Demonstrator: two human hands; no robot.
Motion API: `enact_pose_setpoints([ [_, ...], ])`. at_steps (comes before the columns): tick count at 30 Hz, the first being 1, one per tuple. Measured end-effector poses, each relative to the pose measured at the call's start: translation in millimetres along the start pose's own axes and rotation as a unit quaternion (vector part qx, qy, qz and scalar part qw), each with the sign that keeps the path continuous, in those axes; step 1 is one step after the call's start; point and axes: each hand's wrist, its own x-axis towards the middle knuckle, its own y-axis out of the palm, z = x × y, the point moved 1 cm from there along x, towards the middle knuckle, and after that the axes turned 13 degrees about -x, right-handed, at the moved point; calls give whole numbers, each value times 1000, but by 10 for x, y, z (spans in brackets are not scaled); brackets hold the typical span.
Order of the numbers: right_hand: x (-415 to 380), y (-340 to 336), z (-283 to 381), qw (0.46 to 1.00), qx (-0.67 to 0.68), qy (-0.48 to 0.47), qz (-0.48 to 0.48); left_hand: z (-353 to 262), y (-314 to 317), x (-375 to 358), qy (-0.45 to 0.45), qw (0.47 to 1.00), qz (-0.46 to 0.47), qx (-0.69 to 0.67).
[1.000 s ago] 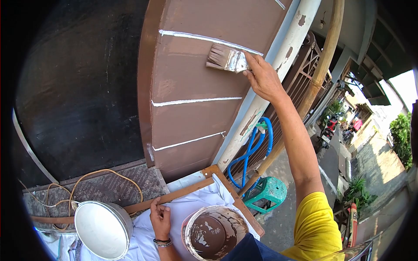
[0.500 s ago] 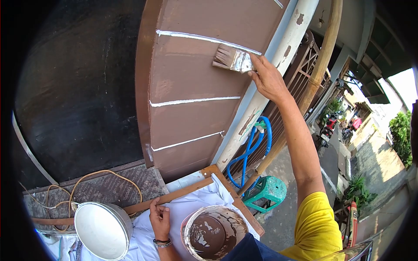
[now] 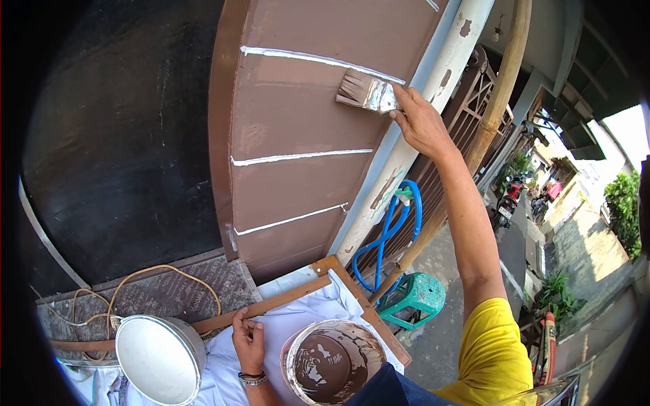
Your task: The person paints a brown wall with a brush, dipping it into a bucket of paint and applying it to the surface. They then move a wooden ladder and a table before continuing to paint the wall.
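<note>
My right hand (image 3: 421, 123) is closed around the handle of a wide paintbrush (image 3: 369, 91). Its brown-stained bristles lie against the brown panel (image 3: 305, 111), just below a white line, and white paint marks its metal band. Low in the view, my left hand (image 3: 248, 344) has curled fingers hooked at a long wooden strip (image 3: 298, 296); part of the grip is hidden. Right of that hand stands a paint bucket (image 3: 371, 346) with brown paint in it and streaks on its inner wall. A white bucket (image 3: 154, 358) is on the left.
White cloth (image 3: 223, 365) lies under the buckets. A yellowish cable (image 3: 159, 267) loops over the dark board at left. A peeling white pipe (image 3: 455, 57) and a bamboo pole (image 3: 500, 108) rise beside the panel. Below them are a blue hose (image 3: 418, 210) and a green stool (image 3: 423, 298).
The paintbrush and my right hand have shifted slightly to the right along the panel. My left hand and the buckets stay where they were.
</note>
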Motion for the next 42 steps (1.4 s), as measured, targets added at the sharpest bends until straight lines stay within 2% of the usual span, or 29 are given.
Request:
enact_pose_setpoints([
  [16, -5, -79, -18, 999, 5, 20, 44, 30, -17, 4, 11, 1000, 6, 8],
  [42, -51, -163, -23, 998, -15, 44, 51, 24, -8, 4, 13, 1000, 4, 6],
])
